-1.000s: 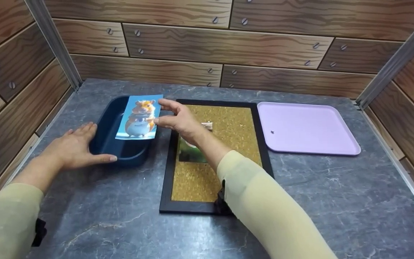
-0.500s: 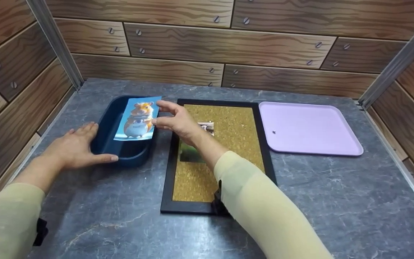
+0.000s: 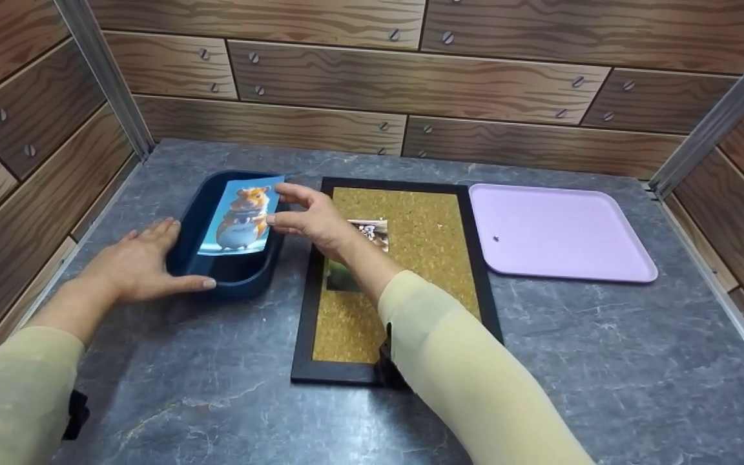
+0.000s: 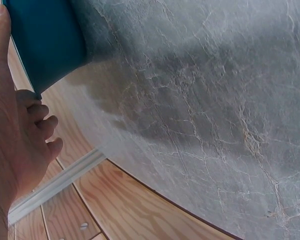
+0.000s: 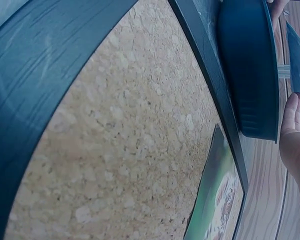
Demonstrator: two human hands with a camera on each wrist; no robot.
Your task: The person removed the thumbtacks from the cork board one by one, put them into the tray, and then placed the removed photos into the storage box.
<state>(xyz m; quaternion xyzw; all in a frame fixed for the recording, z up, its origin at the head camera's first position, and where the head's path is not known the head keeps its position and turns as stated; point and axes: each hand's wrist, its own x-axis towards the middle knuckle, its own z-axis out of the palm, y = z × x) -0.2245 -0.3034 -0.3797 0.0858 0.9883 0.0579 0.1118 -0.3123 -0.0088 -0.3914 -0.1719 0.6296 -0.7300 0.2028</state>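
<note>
My right hand [image 3: 320, 219] pinches the right edge of a glossy picture card [image 3: 241, 216] between thumb and fingers. The card shows an orange and white hamster on blue. It is tilted over the dark blue plastic bin [image 3: 233, 284], above its rim in the right wrist view. My left hand [image 3: 136, 261] rests against the bin's near left corner, its thumb out along the near rim and its fingers by the left side. Under my right forearm, a second picture [image 3: 343, 278] lies on the framed cork board [image 3: 404, 278], partly hidden.
A pale purple tray [image 3: 566, 232] lies right of the cork board, with a small dark object [image 3: 496, 238] on it. The grey marbled table [image 3: 197, 400] is walled by wood-patterned panels [image 3: 320, 71] at the back and sides.
My right hand has moved slightly left and down, carrying the hamster card further over the bin. My left hand stays against the bin. The whole view shifts slightly.
</note>
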